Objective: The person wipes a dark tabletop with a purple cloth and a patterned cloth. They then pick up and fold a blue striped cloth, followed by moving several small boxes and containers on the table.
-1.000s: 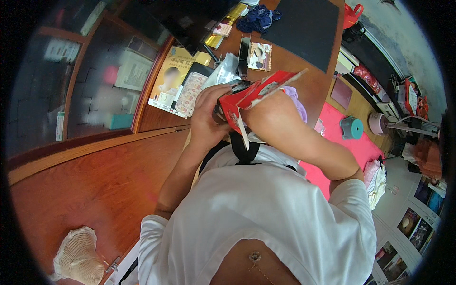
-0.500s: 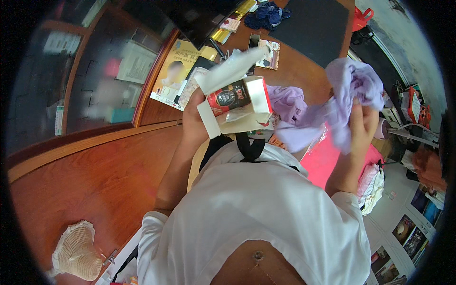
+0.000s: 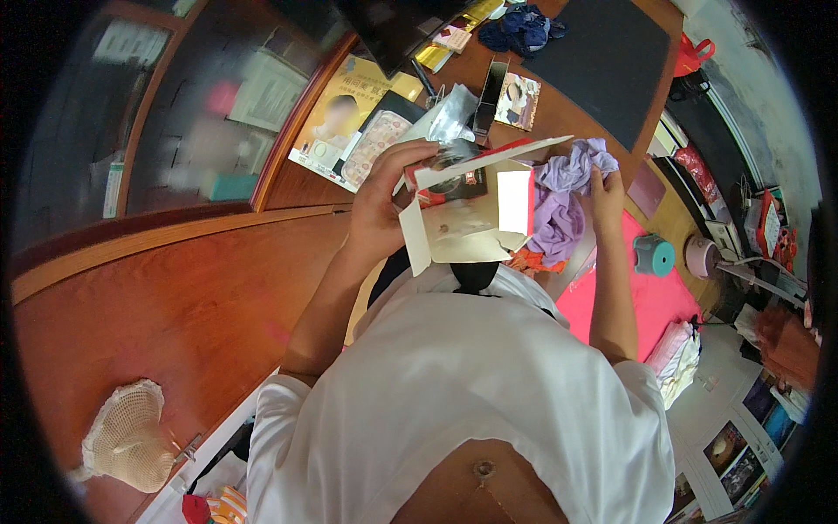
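My left hand is closed round the left side of a cardboard box, white inside and red outside, its flaps standing open. A dark printed surface shows partly behind the raised flap; I cannot tell whether it is a packet inside. Beyond the left fingertips lies a shiny silvery plastic packet. To the right of the box, my right hand pinches the upper part of a crumpled lilac cloth. The cloth's lower folds hang or rest beside the box, over something orange.
The brown desk holds a yellow printed book, a patterned pouch, a small open black box, a navy cloth and a dark mat. On the right are a teal stool and a pink surface.
My right hand has brought the lilac cloth down and left, close to the box. The box has shifted slightly right and down, and its large flap has swung down across its top.
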The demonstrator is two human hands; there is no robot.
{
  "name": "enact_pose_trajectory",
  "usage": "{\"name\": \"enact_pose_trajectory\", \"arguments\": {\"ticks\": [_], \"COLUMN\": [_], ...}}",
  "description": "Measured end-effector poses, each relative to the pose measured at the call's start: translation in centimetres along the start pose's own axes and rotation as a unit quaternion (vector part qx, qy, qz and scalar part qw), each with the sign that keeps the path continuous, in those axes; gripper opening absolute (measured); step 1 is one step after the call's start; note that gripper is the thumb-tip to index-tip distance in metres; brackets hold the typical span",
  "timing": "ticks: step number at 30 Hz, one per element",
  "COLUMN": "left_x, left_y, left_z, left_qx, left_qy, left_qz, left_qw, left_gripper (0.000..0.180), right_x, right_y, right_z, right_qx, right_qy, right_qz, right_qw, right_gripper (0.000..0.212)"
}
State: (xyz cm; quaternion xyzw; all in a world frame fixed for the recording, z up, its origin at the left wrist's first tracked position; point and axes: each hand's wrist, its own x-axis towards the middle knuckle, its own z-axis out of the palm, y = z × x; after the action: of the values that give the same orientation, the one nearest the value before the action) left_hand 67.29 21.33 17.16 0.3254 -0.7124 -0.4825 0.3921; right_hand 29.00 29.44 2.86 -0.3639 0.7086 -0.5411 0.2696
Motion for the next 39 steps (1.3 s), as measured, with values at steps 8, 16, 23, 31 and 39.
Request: {"name": "enact_pose_trajectory", "arguments": {"ticks": [8,16,23,31,39], "left_x": [-2.3,-3.4,-7.3,-11.3,-13.3], "left_y": [-1.4,0.6,-1.7,-3.9,-5.9], "left_z": [-1.1,-6.2,-7.8,-10.7,-10.3], "left_qx": [-0.037,-0.125,-0.146,-0.119,-0.046], "left_qy": [0.121,0.224,0.25,0.247,0.231], "left_qz": [-0.13,-0.171,-0.216,-0.271,-0.305], "left_qw": [0.983,0.951,0.932,0.923,0.923], "left_gripper": [0.042,0.044,0.049,0.052,0.057], "right_x": [1.5,-3.9,-10.2,-12.1,-12.5], "right_y": [2.6,-8.5,-14.9,-11.9,-11.9], "right_z": [-1.2,1.7,9.9,19.4,19.5], "right_qx": [-0.163,-0.366,-0.15,-0.243,-0.25], "right_qy": [-0.035,0.047,-0.246,-0.394,-0.405], "right_qz": [0.027,-0.235,-0.381,-0.269,-0.209], "right_qw": [0.986,0.899,0.879,0.845,0.854], "right_gripper": [0.038,0.036,0.034,0.03,0.024]}}
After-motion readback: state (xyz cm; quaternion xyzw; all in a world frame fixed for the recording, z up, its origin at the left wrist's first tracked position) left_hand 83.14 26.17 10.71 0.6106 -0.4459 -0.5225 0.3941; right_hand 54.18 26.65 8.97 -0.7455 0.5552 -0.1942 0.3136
